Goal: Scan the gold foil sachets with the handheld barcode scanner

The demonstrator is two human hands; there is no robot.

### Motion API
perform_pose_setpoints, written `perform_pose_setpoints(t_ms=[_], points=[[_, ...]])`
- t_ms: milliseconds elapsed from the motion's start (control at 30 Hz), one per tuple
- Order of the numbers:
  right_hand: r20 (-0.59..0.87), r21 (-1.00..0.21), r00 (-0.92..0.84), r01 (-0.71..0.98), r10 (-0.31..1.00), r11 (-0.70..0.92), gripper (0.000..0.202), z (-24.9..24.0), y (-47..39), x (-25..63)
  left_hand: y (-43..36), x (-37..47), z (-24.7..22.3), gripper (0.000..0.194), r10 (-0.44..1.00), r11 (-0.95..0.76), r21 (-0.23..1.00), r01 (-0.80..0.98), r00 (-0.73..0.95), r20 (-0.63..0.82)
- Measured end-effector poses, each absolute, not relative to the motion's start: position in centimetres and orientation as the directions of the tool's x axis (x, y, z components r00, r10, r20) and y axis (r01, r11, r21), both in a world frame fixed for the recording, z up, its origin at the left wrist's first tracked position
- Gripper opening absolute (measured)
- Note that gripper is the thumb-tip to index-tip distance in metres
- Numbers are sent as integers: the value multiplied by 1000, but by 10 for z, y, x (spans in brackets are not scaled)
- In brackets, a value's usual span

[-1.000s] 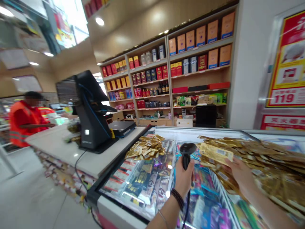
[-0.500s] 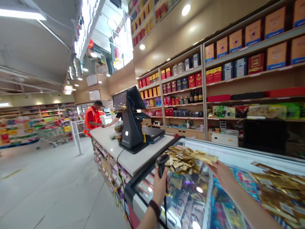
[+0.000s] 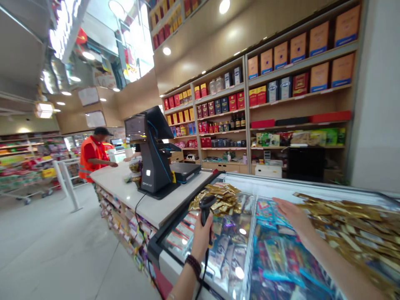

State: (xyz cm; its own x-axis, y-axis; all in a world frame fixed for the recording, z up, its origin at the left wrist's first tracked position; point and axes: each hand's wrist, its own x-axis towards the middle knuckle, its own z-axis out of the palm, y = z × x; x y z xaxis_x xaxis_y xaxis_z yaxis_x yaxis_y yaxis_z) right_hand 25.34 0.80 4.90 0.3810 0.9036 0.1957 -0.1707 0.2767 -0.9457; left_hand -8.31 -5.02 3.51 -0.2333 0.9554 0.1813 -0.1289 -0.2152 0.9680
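My left hand (image 3: 201,233) is wrapped round the handle of a black corded barcode scanner (image 3: 206,204), its head pointing up and away from me. Just behind the scanner, a pile of gold foil packets (image 3: 225,196) rests on the glass top of a freezer (image 3: 162,246). My right hand (image 3: 290,212) hovers over the freezer with fingers stretched out and nothing visible in it. To its right spreads a larger heap of gold packets (image 3: 350,221), partly covered by my forearm. Blue packages (image 3: 278,254) show through the glass below my right hand.
A pale counter (image 3: 125,187) carries a black checkout terminal (image 3: 150,154) and a flat black device (image 3: 186,171). The scanner's cable hangs by the freezer edge. A person in an orange vest (image 3: 93,156) stands beyond. Shelves of boxes (image 3: 281,93) line the back wall.
My right hand has let go of a gold packet at the left pile and moved right, towards the larger heap. My left hand still holds the scanner. The view has turned right.
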Motion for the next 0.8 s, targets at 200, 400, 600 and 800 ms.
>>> perform_pose_setpoints(t_ms=[200,400,600,800], points=[[388,-921,612,291,689,260,34,30,-62,369,-51,-24,56,67,968,-252,944,-211,-57,246],[453,-812,600,584,659,27,52,18,-109,421,-54,57,71,64,957,-231,934,-273,111,269],[372,-706,412,708,832,-35,74,3,-120,405,-65,127,55,61,942,-174,946,-273,234,241],[324,-719,395,693,860,-47,55,2,-126,416,-80,154,33,64,911,-116,963,-244,359,201]])
